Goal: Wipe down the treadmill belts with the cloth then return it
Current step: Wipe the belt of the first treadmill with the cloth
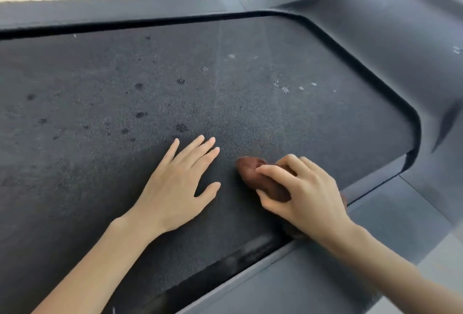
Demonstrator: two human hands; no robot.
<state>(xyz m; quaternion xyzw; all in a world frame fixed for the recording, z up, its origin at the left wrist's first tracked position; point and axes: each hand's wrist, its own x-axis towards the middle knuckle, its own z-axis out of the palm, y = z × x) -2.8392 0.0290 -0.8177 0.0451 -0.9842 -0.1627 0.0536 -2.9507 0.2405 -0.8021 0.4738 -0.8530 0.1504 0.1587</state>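
Left hand point(175, 188) spread flat on the treadmill belt point(125, 88), right hand point(305, 193) gripping a bunched brown cloth point(250, 168) near the belt's side rail point(325, 263), spotted belt open beyond

Treadmill belt point(175, 75): charcoal black, finely grained, speckled with darker spots toward 9 o'clock and pale whitish flecks toward 2 o'clock. Cloth point(253, 171): reddish brown, plain, at 4 o'clock. Motor cover point(390, 38): matte dark grey, at 1 o'clock. Side rail point(288, 283): plain slate grey, at 5 o'clock.
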